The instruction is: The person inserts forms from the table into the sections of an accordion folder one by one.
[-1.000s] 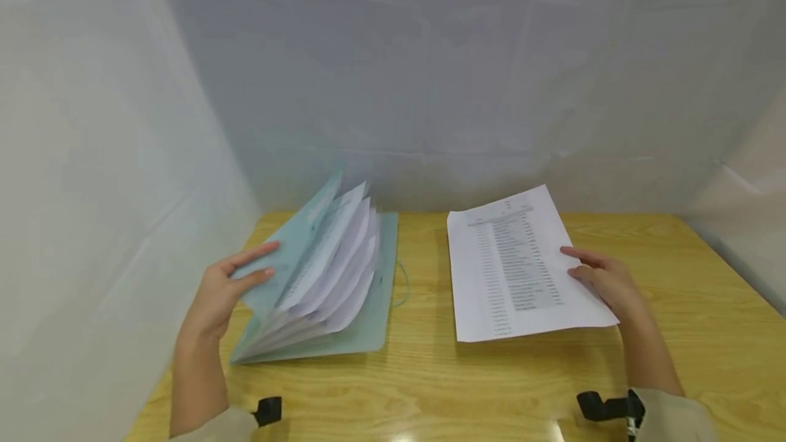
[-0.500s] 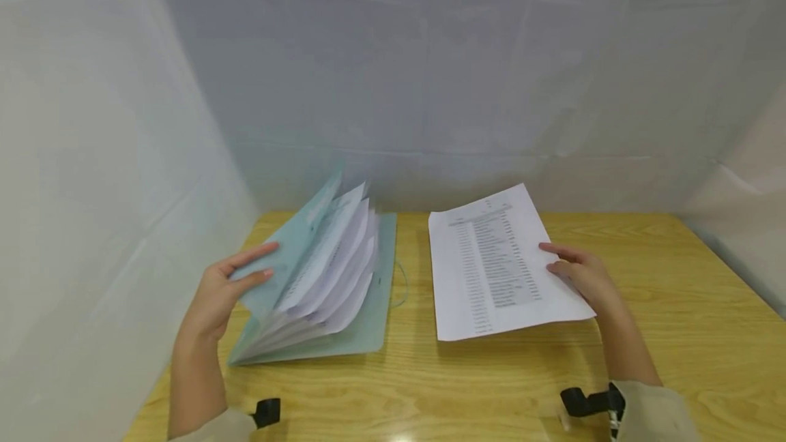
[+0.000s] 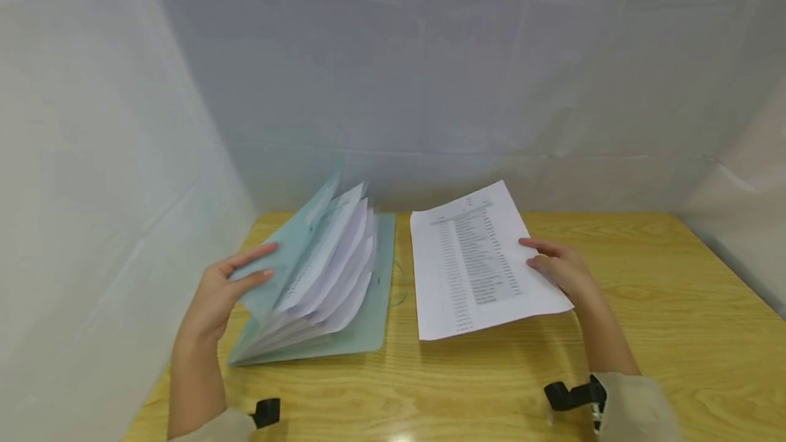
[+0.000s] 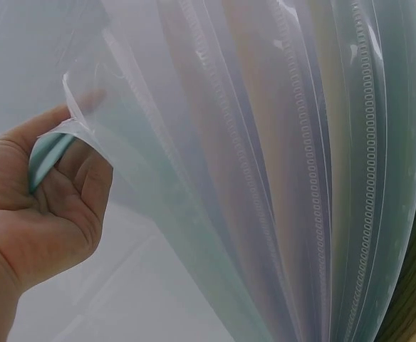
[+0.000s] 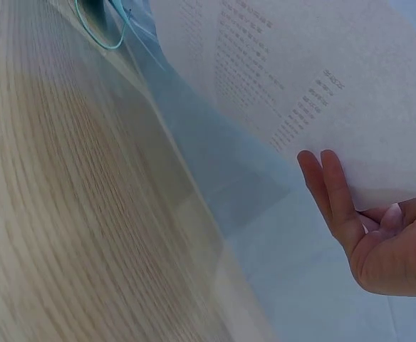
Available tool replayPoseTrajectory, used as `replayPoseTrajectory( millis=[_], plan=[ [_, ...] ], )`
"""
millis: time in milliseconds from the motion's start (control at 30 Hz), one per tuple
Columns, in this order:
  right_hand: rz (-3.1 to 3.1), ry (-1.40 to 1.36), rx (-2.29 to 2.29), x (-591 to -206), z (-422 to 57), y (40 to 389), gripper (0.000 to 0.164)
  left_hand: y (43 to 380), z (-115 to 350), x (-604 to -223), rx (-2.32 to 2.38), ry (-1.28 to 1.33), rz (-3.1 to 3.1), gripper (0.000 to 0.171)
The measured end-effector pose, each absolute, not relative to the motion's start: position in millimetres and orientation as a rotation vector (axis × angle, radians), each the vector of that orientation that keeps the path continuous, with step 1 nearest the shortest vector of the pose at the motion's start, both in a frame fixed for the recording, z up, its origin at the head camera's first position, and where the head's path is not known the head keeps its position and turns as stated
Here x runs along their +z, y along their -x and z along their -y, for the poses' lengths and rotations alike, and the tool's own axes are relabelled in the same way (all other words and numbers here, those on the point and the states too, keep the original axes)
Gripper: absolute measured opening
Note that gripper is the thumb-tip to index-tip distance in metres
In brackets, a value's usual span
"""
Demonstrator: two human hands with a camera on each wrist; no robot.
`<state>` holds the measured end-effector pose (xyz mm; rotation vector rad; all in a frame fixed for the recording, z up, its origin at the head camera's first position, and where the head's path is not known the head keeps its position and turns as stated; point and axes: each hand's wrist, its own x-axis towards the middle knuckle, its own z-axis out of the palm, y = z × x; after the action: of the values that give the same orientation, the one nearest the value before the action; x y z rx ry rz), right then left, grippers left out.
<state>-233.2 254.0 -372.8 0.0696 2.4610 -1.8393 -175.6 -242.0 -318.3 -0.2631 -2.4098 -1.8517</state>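
A pale teal document folder (image 3: 379, 319) lies on the left part of the table, its front cover lifted and its inner pockets fanned out with printed sheets in them. My left hand (image 3: 215, 295) pinches the raised cover's outer edge between thumb and fingers. In the left wrist view, the clear pockets (image 4: 293, 142) spread apart beside that hand (image 4: 51, 185). My right hand (image 3: 561, 271) holds a printed sheet of paper (image 3: 473, 271) by its right edge, tilted above the table just right of the folder. Seen from the right wrist, the thumb and fingers grip the sheet's edge.
A thin teal elastic loop (image 3: 399, 285) sticks out from the folder's right edge towards the sheet. The wooden table (image 3: 663, 305) reaches back to a pale sheeting wall (image 3: 479, 74), with more sheeting at both sides. Black wrist mounts (image 3: 571, 395) sit at both sleeves.
My right hand has carried the printed sheet steadily left, closer to the folder. The left hand and the lifted cover have stayed nearly where they were.
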Motion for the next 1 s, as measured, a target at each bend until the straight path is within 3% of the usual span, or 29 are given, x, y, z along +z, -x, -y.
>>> replayPoseTrajectory(
  millis=[1000],
  plan=[
    [-2.38, -0.007, -1.907, -375.6, -206.5, 248.4, 0.042, 175.2, 240.8, -317.8, -1.848, 0.234, 2.415, 0.047]
  ],
)
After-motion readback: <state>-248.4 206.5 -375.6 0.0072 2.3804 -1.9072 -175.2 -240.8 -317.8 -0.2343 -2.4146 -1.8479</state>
